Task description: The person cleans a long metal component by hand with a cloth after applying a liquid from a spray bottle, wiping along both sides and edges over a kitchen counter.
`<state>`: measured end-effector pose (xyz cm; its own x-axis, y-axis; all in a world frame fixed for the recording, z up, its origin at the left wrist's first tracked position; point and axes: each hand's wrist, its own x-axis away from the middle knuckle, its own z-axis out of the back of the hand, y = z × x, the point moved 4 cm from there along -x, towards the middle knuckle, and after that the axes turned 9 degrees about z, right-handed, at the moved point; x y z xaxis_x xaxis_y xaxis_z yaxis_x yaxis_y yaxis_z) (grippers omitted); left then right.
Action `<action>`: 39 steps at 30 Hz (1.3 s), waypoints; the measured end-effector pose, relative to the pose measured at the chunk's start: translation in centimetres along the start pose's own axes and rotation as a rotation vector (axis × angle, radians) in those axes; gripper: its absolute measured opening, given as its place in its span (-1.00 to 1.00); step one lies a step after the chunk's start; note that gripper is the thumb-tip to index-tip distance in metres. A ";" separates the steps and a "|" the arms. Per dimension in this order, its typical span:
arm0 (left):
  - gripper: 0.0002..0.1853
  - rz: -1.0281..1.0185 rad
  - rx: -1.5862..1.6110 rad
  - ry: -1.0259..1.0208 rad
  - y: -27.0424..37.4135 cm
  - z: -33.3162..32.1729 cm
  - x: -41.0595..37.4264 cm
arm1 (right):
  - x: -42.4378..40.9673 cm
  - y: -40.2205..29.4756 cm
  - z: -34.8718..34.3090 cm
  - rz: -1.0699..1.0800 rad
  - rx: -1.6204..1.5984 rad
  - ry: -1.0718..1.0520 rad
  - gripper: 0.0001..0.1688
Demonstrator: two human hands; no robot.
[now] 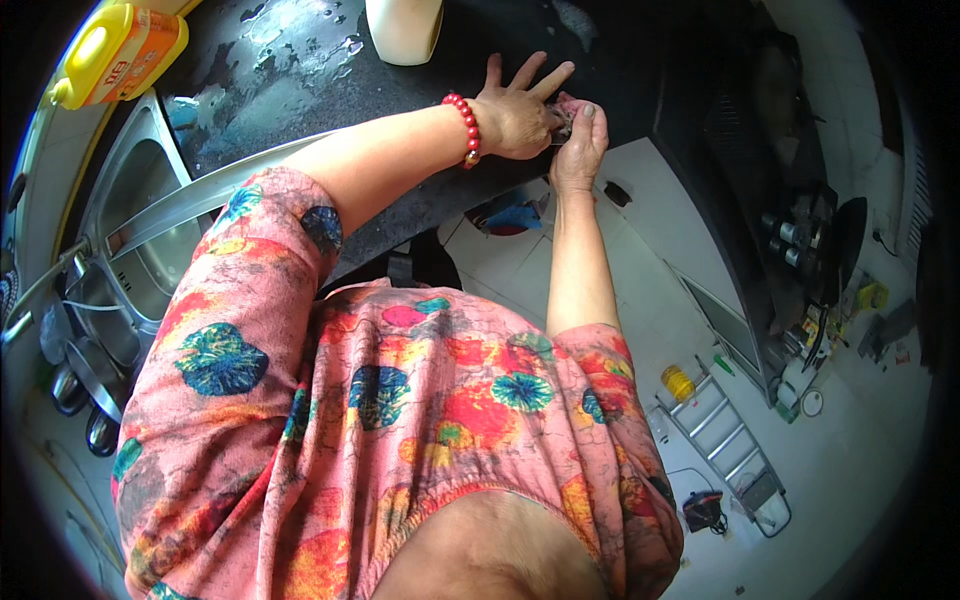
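Note:
My left hand (517, 124), with a red bead bracelet (465, 124) at its wrist, is over the dark countertop (390, 187). Three of its fingers are spread, while the index finger bends down onto a small crumpled greyish-pink item (560, 126). My right hand (581, 146) is shut on that same item from the other side, thumb on top. The item looks partly see-through, but its exact kind is unclear. The left thumb is hidden, so whether it pinches the item does not show. Both hands are close together near the counter's front edge.
Water and suds wet the counter's far left. A white container (405, 30) stands beyond my left hand, and a yellow jug (124, 56) is near the steel sink (142, 195). Pans (94, 375) are at lower left. A stepladder (724, 442) is at right.

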<state>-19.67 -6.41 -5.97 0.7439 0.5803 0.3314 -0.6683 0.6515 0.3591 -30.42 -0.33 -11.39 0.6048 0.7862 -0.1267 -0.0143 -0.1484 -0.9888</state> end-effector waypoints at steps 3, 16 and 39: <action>-0.61 -0.006 0.007 -0.110 0.0 0.4 -0.7 | 0.1 0.1 -0.1 0.018 -0.001 0.005 -0.58; -0.46 -0.226 -0.021 -0.113 -0.1 1.0 -1.1 | 0.1 0.1 -0.3 0.120 0.184 0.021 -0.61; -0.61 -0.182 -0.034 -0.183 -0.2 0.8 -1.5 | 0.4 0.0 -0.6 0.172 0.277 0.038 -0.66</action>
<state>-20.66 -7.76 -5.86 0.8362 0.3558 0.4174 -0.5203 0.7553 0.3986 -29.76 -0.40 -11.40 0.6043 0.7398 -0.2959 -0.3317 -0.1040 -0.9376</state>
